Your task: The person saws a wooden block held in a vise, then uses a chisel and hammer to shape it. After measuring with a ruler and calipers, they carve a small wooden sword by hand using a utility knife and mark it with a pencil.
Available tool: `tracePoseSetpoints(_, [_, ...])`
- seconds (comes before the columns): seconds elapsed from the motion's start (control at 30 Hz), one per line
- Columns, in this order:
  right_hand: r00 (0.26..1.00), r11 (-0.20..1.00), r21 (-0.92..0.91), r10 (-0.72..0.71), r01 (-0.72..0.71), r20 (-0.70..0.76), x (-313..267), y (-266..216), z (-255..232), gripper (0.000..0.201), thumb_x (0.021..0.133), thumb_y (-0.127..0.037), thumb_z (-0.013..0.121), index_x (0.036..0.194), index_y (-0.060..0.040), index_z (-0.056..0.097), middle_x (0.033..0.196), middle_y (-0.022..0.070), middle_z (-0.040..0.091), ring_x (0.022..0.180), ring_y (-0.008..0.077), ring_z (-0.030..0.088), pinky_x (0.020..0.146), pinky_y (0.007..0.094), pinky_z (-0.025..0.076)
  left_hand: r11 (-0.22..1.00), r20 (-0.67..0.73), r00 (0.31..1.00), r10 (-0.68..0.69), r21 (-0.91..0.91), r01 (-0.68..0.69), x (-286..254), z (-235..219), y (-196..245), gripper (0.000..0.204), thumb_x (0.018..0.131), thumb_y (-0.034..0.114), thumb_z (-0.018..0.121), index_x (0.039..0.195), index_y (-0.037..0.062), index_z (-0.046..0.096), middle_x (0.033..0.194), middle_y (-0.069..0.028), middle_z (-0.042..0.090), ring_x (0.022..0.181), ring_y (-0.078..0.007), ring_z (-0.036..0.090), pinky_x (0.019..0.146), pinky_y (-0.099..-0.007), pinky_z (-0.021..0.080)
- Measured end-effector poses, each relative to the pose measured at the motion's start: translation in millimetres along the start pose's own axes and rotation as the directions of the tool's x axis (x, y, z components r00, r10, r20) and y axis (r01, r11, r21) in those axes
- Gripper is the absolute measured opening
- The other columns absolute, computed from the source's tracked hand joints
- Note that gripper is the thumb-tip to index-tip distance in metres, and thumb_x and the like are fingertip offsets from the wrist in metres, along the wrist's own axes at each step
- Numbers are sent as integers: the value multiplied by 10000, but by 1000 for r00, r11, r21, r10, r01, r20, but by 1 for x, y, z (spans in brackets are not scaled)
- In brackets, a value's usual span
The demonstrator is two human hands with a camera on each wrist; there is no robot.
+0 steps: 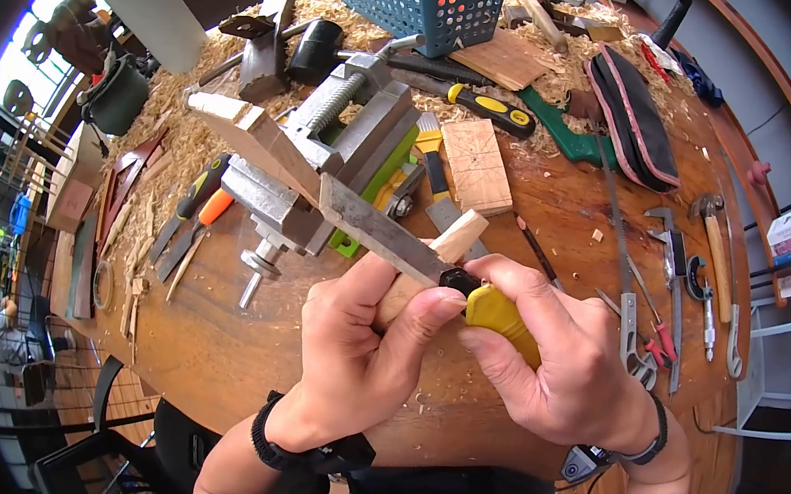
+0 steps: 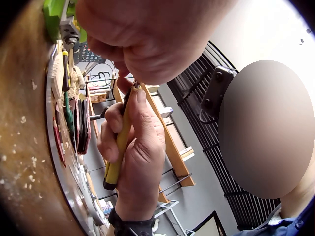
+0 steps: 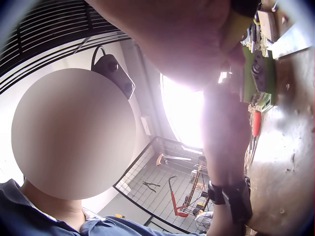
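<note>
In the head view my right hand (image 1: 564, 354) grips the yellow handle of a utility knife (image 1: 501, 323), its long grey blade pointing up and left. My left hand (image 1: 359, 350) holds a pale wooden stick (image 1: 460, 236), which crosses under the blade. The left thumb lies by the blade's base, near the knife handle. The left wrist view shows the right hand (image 2: 140, 157) wrapped around the yellow knife (image 2: 119, 147). Beyond the blade tip, a metal vise (image 1: 340, 133) stands with a wooden piece (image 1: 266, 140) at its jaws.
A blue basket (image 1: 414, 0) stands at the back among wood shavings. Chisels (image 1: 199, 215) lie left of the vise. A wooden block (image 1: 478, 164), a green-handled saw (image 1: 564, 135), a black pouch (image 1: 633, 118), calipers (image 1: 674, 269) and a hammer (image 1: 713, 244) lie to the right.
</note>
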State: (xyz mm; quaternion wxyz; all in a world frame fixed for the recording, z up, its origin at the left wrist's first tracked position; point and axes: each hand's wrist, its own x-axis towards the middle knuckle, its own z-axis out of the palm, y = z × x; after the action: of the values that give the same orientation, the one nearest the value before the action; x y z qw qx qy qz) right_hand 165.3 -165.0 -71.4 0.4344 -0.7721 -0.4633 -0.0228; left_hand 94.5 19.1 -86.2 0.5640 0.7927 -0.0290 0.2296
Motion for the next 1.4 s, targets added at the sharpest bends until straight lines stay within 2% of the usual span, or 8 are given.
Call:
tracePoseSetpoints(0.53, [998,1000,12,16,-15,-69,0,-1,5,454,911,-112,748,1286,55,554,1095,217,712,858,395,733,664,430,597,993,-49,999,17,121,-11,3,0,2,128,943,81,764,1012,-15,716,713,-62,688,611,-67,597,565,-247,479])
tracePoseSetpoints(0.6, [1000,999,-24,24,-24,18,2,0,1,460,906,-122,749,1290,44,556,1062,213,711,831,397,728,642,438,587,996,-95,995,-17,-92,9,3,8,-1,146,958,71,742,1059,-30,713,738,-57,692,628,-59,592,568,-243,472])
tracePoseSetpoints(0.73, [999,999,-51,10,-8,39,2,2,0,456,902,-127,750,1285,35,563,1037,205,710,806,399,722,629,442,579,966,-22,983,-184,-190,176,-2,4,-1,187,968,67,727,1113,-49,705,770,-58,705,656,-62,604,593,-243,481])
tracePoseSetpoints(0.8, [1000,999,-45,-7,7,21,3,2,-1,456,900,-127,752,1281,37,563,1046,204,710,808,400,720,633,441,580,997,25,997,-66,-41,67,1,-1,-3,210,961,76,739,1133,-41,710,780,-66,719,664,-62,619,606,-241,495])
tracePoseSetpoints(1.13, [999,999,18,43,-42,-24,0,-1,3,450,916,-127,743,1285,47,553,1057,203,710,828,394,724,641,440,584,991,-25,1000,13,134,-9,0,-1,2,196,951,86,755,1119,-9,723,797,-72,732,649,-71,635,595,-240,496])
tracePoseSetpoints(1.23, [1000,1000,1,26,-26,-1,2,-1,0,459,913,-126,743,1295,38,548,1054,205,709,826,400,721,643,443,582,997,-17,999,49,68,-48,-1,3,-4,191,960,65,734,1132,-18,716,797,-70,725,632,-62,620,589,-228,489])
tracePoseSetpoints(1.33, [998,999,-19,38,-37,58,2,0,-3,461,910,-122,742,1302,28,549,1043,208,708,827,405,719,641,449,576,970,7,983,-186,-157,185,-5,7,-4,193,966,53,719,1140,-29,707,791,-73,715,647,-62,620,600,-233,489])
tracePoseSetpoints(1.4, [996,999,-17,50,-49,68,1,1,-3,463,908,-118,741,1307,18,551,1030,212,707,823,411,715,636,456,569,989,-14,996,-88,-124,85,-1,6,-2,205,966,58,722,1148,-34,704,778,-75,711,647,-74,629,599,-242,491])
